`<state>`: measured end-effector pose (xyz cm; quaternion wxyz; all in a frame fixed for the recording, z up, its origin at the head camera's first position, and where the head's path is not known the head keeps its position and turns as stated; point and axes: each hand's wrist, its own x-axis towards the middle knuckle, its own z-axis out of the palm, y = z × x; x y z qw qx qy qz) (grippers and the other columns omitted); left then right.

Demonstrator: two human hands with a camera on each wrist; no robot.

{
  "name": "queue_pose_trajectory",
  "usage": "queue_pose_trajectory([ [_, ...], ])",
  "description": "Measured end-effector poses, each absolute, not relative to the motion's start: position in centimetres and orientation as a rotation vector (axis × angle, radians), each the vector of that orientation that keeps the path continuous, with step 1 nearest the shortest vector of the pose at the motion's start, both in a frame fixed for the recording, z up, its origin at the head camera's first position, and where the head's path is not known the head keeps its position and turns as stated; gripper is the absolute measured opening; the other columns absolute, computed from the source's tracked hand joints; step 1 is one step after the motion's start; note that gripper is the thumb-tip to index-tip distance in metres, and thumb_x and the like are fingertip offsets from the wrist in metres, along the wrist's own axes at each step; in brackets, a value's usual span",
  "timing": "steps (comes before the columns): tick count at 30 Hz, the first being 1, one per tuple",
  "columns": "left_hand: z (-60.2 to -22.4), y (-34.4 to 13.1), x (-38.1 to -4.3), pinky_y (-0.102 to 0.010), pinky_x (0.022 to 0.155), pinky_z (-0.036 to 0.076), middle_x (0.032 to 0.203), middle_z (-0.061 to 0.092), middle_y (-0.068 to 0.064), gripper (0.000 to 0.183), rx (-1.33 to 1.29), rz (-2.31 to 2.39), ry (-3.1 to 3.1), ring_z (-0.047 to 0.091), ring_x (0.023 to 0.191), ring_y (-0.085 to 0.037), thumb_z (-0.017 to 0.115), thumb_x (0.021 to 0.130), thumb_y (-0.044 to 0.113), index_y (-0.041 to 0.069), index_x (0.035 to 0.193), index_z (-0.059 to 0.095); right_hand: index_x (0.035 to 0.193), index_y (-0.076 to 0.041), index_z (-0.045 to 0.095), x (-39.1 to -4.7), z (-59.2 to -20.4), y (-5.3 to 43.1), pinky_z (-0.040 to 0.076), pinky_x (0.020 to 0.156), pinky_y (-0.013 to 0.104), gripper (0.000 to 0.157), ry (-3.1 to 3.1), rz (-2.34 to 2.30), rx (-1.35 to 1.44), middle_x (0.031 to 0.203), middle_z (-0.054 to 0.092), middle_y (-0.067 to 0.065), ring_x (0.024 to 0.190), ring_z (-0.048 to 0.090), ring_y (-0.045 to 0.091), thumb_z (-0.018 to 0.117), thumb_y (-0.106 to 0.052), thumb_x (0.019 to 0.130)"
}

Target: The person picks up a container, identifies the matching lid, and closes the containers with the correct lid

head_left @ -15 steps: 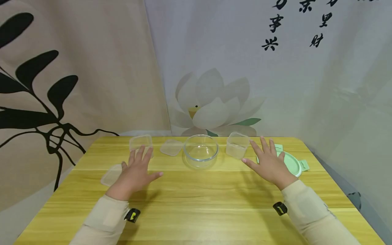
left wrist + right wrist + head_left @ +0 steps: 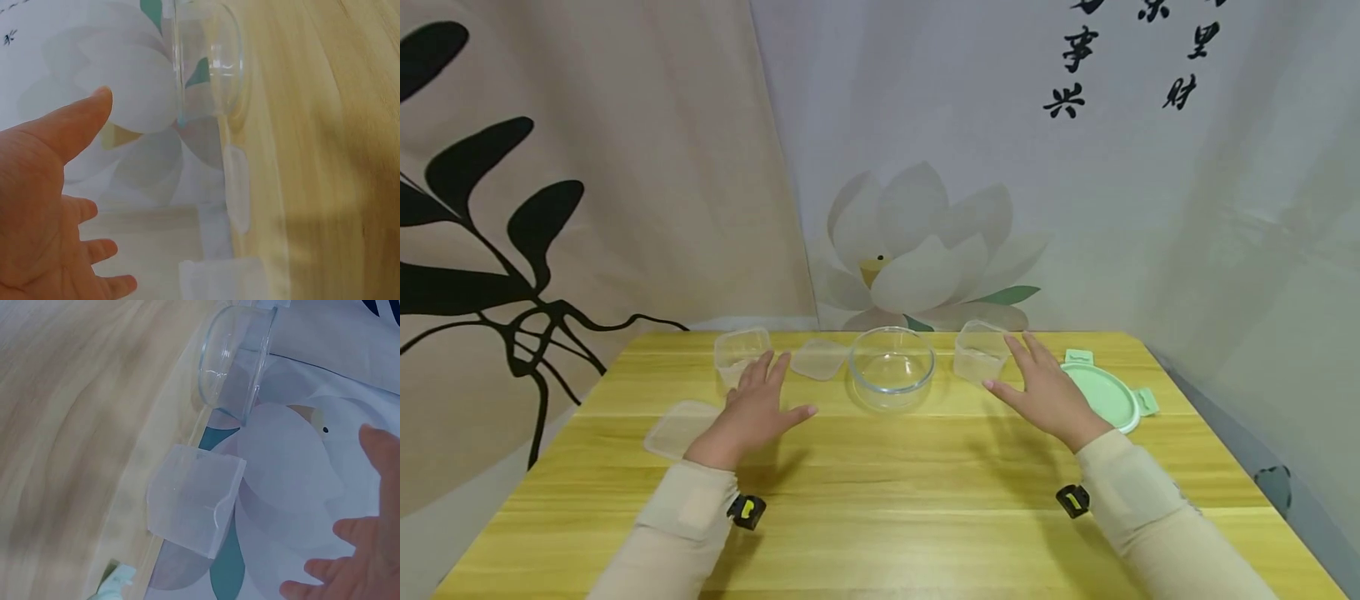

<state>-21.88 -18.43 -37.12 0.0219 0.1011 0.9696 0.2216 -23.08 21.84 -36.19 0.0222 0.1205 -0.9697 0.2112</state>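
Note:
My left hand (image 2: 751,421) hovers over the table with thumb spread and fingers extended, holding nothing. It is nearest a clear square plastic container (image 2: 741,350) and a flat translucent lid (image 2: 681,430), partly overlapping both in the head view. Likewise empty, my right hand (image 2: 1051,398) hangs in the air, its fingertips in front of a second clear plastic container (image 2: 981,352). Between the hands, toward the back, stands a round glass bowl (image 2: 892,367), and a smaller translucent lid (image 2: 819,360) lies to its left. A round light-green lid (image 2: 1105,395) with clip tabs lies beyond my right hand.
All the containers and lids stand in an arc along the back of the wooden table (image 2: 880,500). Right behind the table's far edge hangs a printed cloth (image 2: 925,233) with a lotus and dark leaves. A small black device sits at each wrist.
Both hands have moved inward, the left to the right and the right to the left. More of the left lid and the green lid now shows. The containers and lids stay put.

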Motion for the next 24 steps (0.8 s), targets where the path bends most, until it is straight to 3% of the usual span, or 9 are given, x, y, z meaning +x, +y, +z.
queue_pose_trajectory([
  [5,-37.5,-18.4,-22.5,-0.071,0.106,0.014,0.157,0.001,-0.028,0.092,0.306,0.765,2.956,0.003,0.141,-0.051,0.06,0.093,0.047,0.003,0.154,0.007,0.155,-0.008,0.013,-23.6,-36.6,21.6,0.03,0.101,0.069,0.088,-3.014,0.735,0.357,0.157,0.007,0.027,0.14,0.014,0.051,0.049,-0.06,0.093],
  [10,-37.8,-18.3,-23.2,-0.068,0.106,0.021,0.156,0.001,-0.028,0.09,0.305,0.891,2.9,0.002,0.141,-0.05,0.059,0.094,0.043,0.003,0.154,0.006,0.155,-0.007,0.012,-24.0,-37.0,21.2,0.025,0.105,0.068,0.089,-2.999,0.826,0.345,0.158,0.007,0.026,0.141,0.014,0.049,0.047,-0.06,0.094],
  [15,-38.6,-18.3,-24.1,-0.067,0.107,0.02,0.157,-0.002,-0.026,0.09,0.296,0.996,2.836,0.0,0.143,-0.047,0.058,0.095,0.044,0.005,0.155,0.003,0.155,-0.006,0.011,-24.5,-37.3,20.7,0.021,0.108,0.065,0.088,-2.975,0.98,0.332,0.158,0.01,0.023,0.143,0.013,0.046,0.047,-0.059,0.095],
  [24,-39.6,-17.7,-25.9,-0.064,0.109,0.022,0.156,0.005,-0.027,0.084,0.26,1.179,2.775,0.015,0.141,-0.049,0.055,0.097,0.041,0.003,0.154,0.007,0.154,-0.002,0.01,-25.5,-37.8,19.5,0.019,0.11,0.065,0.085,-2.961,1.159,0.294,0.156,0.014,0.027,0.141,0.015,0.047,0.047,-0.054,0.097],
])
